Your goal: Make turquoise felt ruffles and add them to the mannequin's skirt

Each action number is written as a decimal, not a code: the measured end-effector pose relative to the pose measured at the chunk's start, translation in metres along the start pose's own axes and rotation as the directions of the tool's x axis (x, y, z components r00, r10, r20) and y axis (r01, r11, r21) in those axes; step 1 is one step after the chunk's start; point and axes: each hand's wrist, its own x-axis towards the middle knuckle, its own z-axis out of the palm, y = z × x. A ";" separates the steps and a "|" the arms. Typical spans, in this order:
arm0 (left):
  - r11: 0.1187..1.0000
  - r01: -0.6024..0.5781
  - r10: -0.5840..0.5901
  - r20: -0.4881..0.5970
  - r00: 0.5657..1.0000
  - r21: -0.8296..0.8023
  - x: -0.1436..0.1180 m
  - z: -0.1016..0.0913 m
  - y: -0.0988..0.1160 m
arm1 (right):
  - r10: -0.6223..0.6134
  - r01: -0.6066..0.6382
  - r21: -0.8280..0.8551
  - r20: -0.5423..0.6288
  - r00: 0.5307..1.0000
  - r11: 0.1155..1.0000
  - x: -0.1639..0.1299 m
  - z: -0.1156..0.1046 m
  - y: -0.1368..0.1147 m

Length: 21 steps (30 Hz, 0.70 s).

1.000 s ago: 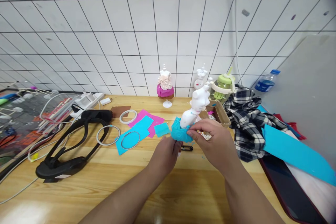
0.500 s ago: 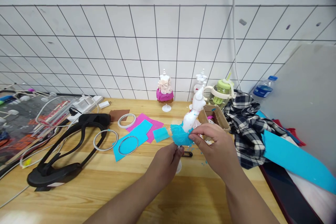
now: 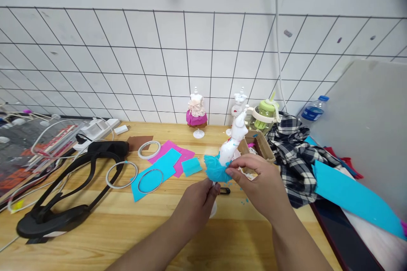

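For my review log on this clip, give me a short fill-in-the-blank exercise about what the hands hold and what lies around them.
1. The right hand pinches a skirt of ____ paper at the waist of the small white mannequin.
2. The left hand holds the mannequin from ____, at its stand.
3. Behind it, near the tiled wall, another mannequin wears a ____ skirt.
4. The checked cloth lies to the ____ of the cardboard box.

Missing words: blue; below; pink; right
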 end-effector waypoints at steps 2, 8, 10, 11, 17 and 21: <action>1.000 0.000 0.000 0.002 1.000 0.000 0.000 0.000 0.000 | 0.005 -0.005 0.014 0.010 1.000 1.000 0.000 -0.001 -0.001; 0.997 -0.029 0.030 -0.011 0.999 0.066 0.000 -0.002 0.004 | 0.039 -0.039 0.007 0.005 0.999 0.999 0.000 -0.002 -0.001; 0.993 -0.063 0.065 -0.019 0.998 0.099 0.000 -0.004 0.005 | 0.070 -0.071 0.038 0.016 0.997 0.997 0.000 -0.003 -0.002; 0.990 -0.089 0.092 -0.024 0.995 0.107 0.000 -0.004 0.005 | 0.085 -0.086 0.064 0.029 0.996 0.994 0.000 -0.003 -0.002; 0.990 -0.138 0.137 -0.055 0.989 -0.011 -0.001 0.003 -0.002 | 0.133 -0.153 0.179 0.118 0.984 0.972 0.002 -0.004 0.000; 0.910 0.089 -0.128 -0.071 0.989 -0.404 0.005 0.008 -0.005 | 0.207 -0.221 0.342 0.078 0.975 0.913 0.003 -0.004 0.002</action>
